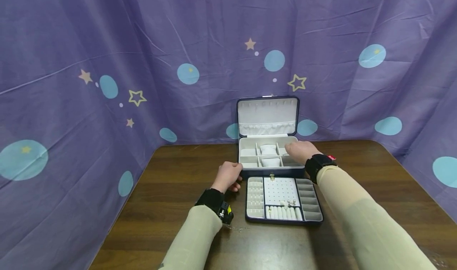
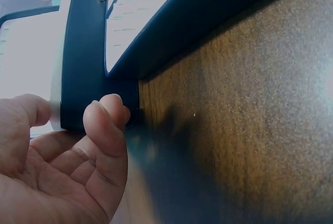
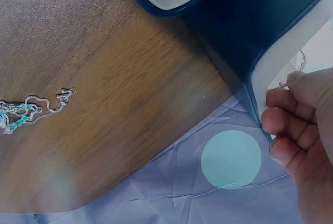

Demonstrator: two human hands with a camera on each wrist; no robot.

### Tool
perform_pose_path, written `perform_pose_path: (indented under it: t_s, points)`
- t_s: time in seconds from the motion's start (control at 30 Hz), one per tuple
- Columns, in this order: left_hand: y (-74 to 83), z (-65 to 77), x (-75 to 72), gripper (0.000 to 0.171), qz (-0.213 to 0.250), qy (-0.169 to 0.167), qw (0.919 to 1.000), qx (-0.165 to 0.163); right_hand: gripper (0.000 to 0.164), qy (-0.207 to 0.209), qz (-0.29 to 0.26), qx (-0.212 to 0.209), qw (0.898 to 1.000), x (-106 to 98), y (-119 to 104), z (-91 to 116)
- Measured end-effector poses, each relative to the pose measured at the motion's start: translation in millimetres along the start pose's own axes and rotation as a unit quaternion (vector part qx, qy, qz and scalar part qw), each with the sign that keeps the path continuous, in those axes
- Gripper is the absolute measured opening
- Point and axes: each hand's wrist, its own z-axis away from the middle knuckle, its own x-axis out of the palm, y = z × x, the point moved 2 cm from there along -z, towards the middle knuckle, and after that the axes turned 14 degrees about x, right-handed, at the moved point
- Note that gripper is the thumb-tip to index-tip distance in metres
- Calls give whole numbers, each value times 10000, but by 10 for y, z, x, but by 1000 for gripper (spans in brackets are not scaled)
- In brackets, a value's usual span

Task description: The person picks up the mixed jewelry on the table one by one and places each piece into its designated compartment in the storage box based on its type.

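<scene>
A dark blue jewelry box stands with its lid raised. My left hand grips its front left corner, the thumb at the rim and other fingers curled outside. Over the right-hand compartments is my right hand; in the right wrist view it pinches a thin silver loop just inside the box wall. The loop is partly hidden by the fingers, so its exact kind cannot be told. White cushions fill the middle compartments. In front lies a lift-out tray with ring rolls and several small earrings.
A silver chain with turquoise parts lies on the wooden table, right of the box. Another fine chain lies near my left wrist. A purple curtain hangs close behind the box.
</scene>
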Motion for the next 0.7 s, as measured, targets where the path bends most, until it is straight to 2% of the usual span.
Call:
perform_pose_path:
  t_s: [0.4, 0.7]
  points:
    - [-25, -16, 1, 38, -57, 6, 10000, 37, 12, -51, -100, -41, 9999, 43, -5, -28]
    - [-24, -13, -4, 38, -40, -3, 10000, 8, 13, 90, -86, -162, 9998, 92, -12, -37]
